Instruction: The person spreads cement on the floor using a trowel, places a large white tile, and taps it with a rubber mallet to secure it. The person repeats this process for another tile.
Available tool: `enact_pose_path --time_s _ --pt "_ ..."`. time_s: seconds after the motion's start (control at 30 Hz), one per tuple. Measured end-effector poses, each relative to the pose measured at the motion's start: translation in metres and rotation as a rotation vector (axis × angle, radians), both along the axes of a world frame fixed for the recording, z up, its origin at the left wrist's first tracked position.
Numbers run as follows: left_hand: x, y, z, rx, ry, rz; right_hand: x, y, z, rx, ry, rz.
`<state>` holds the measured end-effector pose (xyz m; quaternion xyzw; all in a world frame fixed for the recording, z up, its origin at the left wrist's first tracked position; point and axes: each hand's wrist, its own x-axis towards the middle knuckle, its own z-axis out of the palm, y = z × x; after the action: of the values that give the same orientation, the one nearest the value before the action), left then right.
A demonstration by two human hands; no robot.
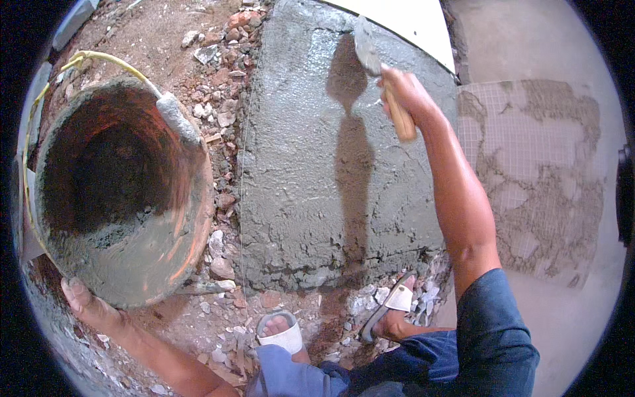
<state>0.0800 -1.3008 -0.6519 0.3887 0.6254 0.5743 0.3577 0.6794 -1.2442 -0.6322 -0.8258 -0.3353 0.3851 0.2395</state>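
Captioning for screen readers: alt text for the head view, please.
A bare right hand holds a wooden-handled trowel over wet grey mortar. The left hand touches a mortar-smeared bucket at its rim; rubble lies between bucket and mortar.

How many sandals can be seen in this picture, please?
2. The left sandal is at the lower middle, below the wet mortar; the right sandal is farther right, near the mortar's lower right corner. No other sandals show.

1. No text, label, brand, number or sign can be read anywhere in view.
2. The bucket and the trowel show no legible lettering.
3. The white-strapped sandals and the white panel likewise bear no readable marks.
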Motion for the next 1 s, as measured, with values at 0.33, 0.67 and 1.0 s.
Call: enact_pose_path --time_s 0.33,0.67,1.0 --pt "0.026 0.002 0.010 -0.027 -0.019 0.050 -0.040 0.021 -0.040 -0.102 -0.654 0.541" --pt "0.019 0.004 0.012 -0.068 0.173 0.057 0.096 -0.133 -0.014 -0.387 -0.460 -0.061" --pt "0.021 0.012 0.006 0.020 0.140 0.062 0.119 -0.235 -0.016 -0.402 -0.741 0.054"
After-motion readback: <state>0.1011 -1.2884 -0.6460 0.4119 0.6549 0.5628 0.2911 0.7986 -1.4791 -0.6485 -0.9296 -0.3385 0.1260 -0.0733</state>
